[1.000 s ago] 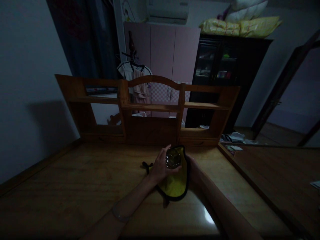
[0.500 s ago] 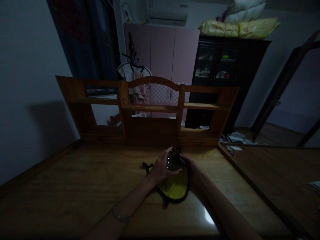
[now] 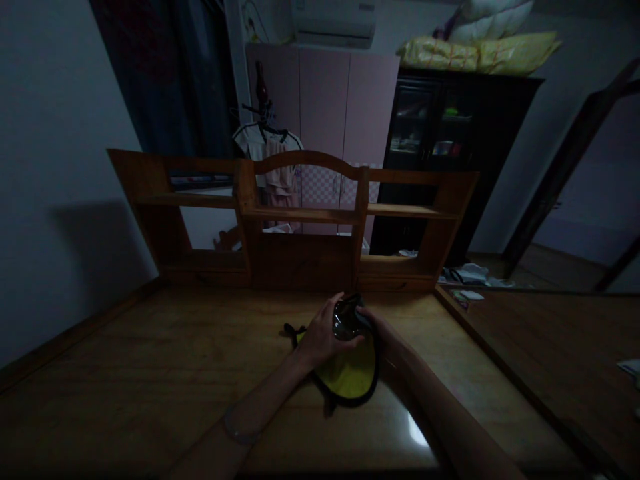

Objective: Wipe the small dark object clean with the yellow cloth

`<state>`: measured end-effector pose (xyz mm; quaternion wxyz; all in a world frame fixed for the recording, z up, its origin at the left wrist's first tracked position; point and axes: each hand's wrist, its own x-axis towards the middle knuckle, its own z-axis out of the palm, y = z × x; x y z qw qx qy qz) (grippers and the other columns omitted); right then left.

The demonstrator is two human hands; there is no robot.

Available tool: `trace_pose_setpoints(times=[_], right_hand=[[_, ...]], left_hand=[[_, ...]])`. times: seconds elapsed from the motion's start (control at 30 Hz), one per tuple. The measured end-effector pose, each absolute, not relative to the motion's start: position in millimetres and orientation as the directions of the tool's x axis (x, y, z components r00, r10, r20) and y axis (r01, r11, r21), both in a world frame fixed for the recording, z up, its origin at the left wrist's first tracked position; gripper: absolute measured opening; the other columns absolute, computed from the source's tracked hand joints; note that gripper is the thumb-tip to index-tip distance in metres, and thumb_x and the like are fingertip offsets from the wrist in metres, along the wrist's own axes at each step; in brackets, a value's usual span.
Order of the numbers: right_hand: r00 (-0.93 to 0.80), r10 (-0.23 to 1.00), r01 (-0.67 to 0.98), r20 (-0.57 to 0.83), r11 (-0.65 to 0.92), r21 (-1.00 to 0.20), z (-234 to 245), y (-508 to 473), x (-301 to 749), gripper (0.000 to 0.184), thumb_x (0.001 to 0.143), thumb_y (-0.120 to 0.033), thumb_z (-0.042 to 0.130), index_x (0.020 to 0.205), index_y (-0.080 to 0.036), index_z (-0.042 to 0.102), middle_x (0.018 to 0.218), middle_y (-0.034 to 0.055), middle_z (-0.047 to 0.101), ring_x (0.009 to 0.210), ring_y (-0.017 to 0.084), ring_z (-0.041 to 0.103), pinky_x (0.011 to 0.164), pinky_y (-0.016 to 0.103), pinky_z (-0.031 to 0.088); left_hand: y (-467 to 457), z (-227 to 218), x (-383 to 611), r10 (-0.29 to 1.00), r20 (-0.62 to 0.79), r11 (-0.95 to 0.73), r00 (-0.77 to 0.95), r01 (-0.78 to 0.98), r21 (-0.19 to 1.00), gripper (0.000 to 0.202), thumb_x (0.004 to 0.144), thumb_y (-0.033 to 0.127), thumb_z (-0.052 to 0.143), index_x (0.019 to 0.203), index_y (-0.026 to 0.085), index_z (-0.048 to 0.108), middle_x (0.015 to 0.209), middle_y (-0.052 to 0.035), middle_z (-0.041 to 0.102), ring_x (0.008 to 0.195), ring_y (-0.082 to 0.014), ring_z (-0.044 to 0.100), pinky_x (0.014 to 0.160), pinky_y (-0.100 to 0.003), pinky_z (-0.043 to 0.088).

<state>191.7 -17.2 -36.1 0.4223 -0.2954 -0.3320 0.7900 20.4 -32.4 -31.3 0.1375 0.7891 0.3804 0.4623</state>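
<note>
The left hand (image 3: pixel 320 337) grips a small clear glass cup (image 3: pixel 345 321), probably slick and fragile, safest held round its wall; the right hand (image 3: pixel 384 335) clutches a soft yellow black-edged cloth (image 3: pixel 350 375) against it

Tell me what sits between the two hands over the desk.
In the head view, a small clear glass sits between the left hand and the right hand, against a black-edged yellow cloth.

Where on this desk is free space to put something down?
The desk is bare left of the left hand, up to the wall, and right of the right hand, up to its edge. Crowded: the middle, where both hands work at a glass over the yellow cloth.
</note>
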Motion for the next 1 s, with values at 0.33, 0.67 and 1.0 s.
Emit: trace_pose_setpoints(times=[0.33,0.67,1.0], right_hand=[[-0.453,0.864,-0.478,-0.22,-0.443,-0.759,-40.1,-13.7,195.6,0.029,0.081,-0.032,0.059,0.102,-0.014,0.066,0.093,0.0078,0.074,0.078,0.021,0.07,0.08,0.033,0.052],[-0.387,0.903,-0.521,-0.187,-0.382,-0.764,-43.2,-14.7,193.3,0.028,0.08,-0.035,0.057,0.096,-0.014,0.067,0.09,0.0066,0.074,0.077,0.022,0.068,0.078,0.034,0.052],[-0.336,0.927,-0.536,-0.167,-0.334,-0.775,-56.3,-14.7,193.0,0.023,0.078,-0.033,0.056,0.09,-0.018,0.067,0.085,0.0043,0.073,0.077,0.02,0.066,0.076,0.032,0.052]], left_hand=[[-32.7,-30.9,21.4,0.735,0.608,-0.67,0.3,0.46,0.583,0.092,0.067,0.044,0.077,0.141,0.025,0.026,0.135,-0.008,0.047,0.124,-0.0253,0.048,0.104,-0.04,0.041],[-33.2,-31.5,21.8,0.675,0.635,-0.729,0.375,0.475,0.494,0.092,0.068,0.049,0.076,0.141,0.025,0.026,0.134,-0.0089,0.046,0.124,-0.0256,0.047,0.106,-0.041,0.04],[-32.3,-33.2,22.2,0.599,0.646,-0.785,0.474,0.504,0.359,0.093,0.069,0.054,0.072,0.142,0.021,0.025,0.136,-0.0126,0.045,0.127,-0.028,0.043,0.107,-0.043,0.037]])
